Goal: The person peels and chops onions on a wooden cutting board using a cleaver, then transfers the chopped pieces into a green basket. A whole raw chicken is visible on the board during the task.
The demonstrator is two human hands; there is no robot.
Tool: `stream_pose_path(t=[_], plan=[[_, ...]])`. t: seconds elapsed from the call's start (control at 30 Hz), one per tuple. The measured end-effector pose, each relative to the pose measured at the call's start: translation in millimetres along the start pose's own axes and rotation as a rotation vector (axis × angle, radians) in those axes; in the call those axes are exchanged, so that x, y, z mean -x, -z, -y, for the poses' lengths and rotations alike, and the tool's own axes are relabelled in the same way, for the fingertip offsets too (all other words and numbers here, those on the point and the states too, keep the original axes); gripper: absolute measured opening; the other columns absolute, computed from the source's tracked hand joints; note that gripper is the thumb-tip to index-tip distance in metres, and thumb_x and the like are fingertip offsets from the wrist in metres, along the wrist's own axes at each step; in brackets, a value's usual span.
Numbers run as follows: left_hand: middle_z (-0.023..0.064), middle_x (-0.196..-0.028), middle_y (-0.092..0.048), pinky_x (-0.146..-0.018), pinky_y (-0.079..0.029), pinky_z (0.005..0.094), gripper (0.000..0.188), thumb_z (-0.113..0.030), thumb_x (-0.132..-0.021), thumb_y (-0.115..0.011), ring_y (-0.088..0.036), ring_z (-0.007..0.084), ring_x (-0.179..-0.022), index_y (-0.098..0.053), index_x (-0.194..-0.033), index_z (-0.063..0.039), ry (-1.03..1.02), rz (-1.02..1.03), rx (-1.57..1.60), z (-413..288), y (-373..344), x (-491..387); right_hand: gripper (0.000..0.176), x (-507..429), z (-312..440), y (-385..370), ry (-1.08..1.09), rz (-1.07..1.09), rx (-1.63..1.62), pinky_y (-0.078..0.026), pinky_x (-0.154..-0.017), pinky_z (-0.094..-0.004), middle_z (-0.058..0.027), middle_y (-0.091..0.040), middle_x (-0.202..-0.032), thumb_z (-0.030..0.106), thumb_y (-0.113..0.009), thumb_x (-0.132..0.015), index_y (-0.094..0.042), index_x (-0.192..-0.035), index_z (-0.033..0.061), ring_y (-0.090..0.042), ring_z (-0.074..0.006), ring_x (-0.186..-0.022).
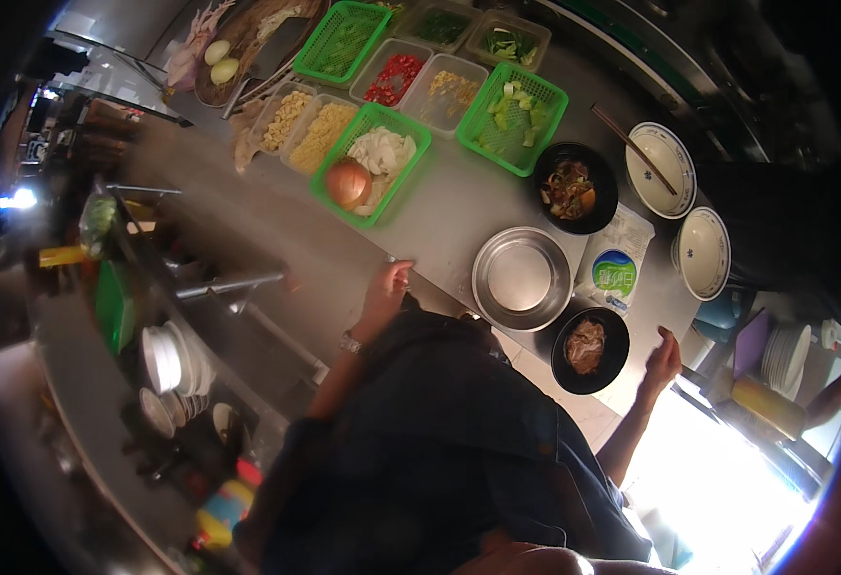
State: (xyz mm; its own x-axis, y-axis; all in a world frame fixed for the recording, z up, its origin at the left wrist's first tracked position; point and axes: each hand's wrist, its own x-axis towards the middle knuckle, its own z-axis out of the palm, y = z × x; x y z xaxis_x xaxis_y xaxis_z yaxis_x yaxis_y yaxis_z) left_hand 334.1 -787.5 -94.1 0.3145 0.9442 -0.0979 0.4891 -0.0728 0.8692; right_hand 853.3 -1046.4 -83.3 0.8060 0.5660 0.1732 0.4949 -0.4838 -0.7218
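Observation:
My left hand [389, 280], a metal-banded watch or bracelet at its wrist, is beside the front edge of the steel table [427, 208], fingers loosely bent and nothing visible in them. My right hand [663, 357] hovers right of a black bowl of raw-looking meat [585, 346], fingers slightly apart and empty. Between the hands lies a round steel pan [521, 279]. Behind the meat bowl is a printed plastic bag [618, 259]. Another black bowl [575, 189] holds mixed cut food. Chopsticks [634, 149] rest across a patterned white bowl [661, 172], near a similar white bowl [704, 253].
Green baskets hold an onion [349, 183], white slices and cut greens [517, 108]. Plastic tubs hold chopped red peppers [394, 79] and minced garlic [323, 133]. A cleaver lies on a round board [237, 36]. Stacked plates [172, 359] stand left; another person's arm [830, 395] shows right.

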Motion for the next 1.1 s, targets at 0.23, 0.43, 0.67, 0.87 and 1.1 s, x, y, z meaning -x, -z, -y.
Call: stream_pose_path(t=[0.23, 0.43, 0.67, 0.87, 1.1], plan=[[0.0139, -0.115, -0.061, -0.085, -0.052, 0.0348, 0.038, -0.016, -0.088, -0.065, -0.063, 0.0257, -0.102, -0.057, -0.123, -0.004, 0.141, 0.163, -0.212, 52.0, 74.5, 13.1, 0.025, 55.2, 213.6, -100.4, 0.052, 0.361, -0.148, -0.022, -0.046, -0.0205, 0.0105, -0.038, -0.058, 0.022, -0.055, -0.097, -0.072, -0.100, 0.0039, -0.030, -0.0005, -0.050], [0.0163, -0.113, -0.063, -0.082, -0.053, 0.0346, 0.037, -0.020, -0.090, -0.065, -0.066, 0.0258, -0.097, -0.059, -0.122, -0.004, 0.270, 0.104, 0.003, 104.2, 152.6, 26.3, 0.025, 118.3, 330.9, -185.5, -0.166, 0.603, -0.198, -0.043, -0.061, -0.0224, -0.0023, -0.066, -0.075, 0.022, -0.055, -0.096, -0.072, -0.101, 0.0033, -0.049, -0.0064, -0.062], [0.0177, -0.107, -0.064, -0.077, -0.052, 0.0371, 0.037, -0.024, -0.088, -0.065, -0.067, 0.0271, -0.090, -0.060, -0.118, -0.003, 0.289, 0.094, -0.071, 161.2, 220.0, 33.0, 0.026, 162.0, 404.0, -240.0, -0.151, 0.768, -0.197, -0.037, -0.055, -0.0221, 0.0024, -0.056, -0.065, 0.024, -0.057, -0.096, -0.072, -0.100, 0.0036, -0.041, -0.0031, -0.059], [0.0165, -0.106, -0.064, -0.078, -0.052, 0.0371, 0.038, -0.026, -0.088, -0.065, -0.066, 0.0273, -0.089, -0.059, -0.118, -0.003, 0.265, 0.078, -0.082, 184.9, 236.4, 23.1, 0.023, 148.3, 431.8, -274.2, -0.128, 0.829, -0.285, -0.039, -0.053, -0.0221, 0.0029, -0.054, -0.066, 0.018, -0.058, -0.095, -0.066, -0.108, 0.0004, -0.045, -0.0051, -0.058], [0.0169, -0.109, -0.064, -0.079, -0.052, 0.0359, 0.037, -0.024, -0.090, -0.064, -0.066, 0.0261, -0.093, -0.059, -0.120, -0.003, 0.335, -0.049, -0.011, 163.5, 247.2, 25.7, 0.037, 19.4, 490.1, -446.6, 0.293, 0.839, -0.410, -0.050, -0.057, -0.0303, -0.0083, -0.065, -0.076, 0.027, -0.060, -0.090, -0.060, -0.116, 0.0008, -0.061, -0.0159, -0.058]])
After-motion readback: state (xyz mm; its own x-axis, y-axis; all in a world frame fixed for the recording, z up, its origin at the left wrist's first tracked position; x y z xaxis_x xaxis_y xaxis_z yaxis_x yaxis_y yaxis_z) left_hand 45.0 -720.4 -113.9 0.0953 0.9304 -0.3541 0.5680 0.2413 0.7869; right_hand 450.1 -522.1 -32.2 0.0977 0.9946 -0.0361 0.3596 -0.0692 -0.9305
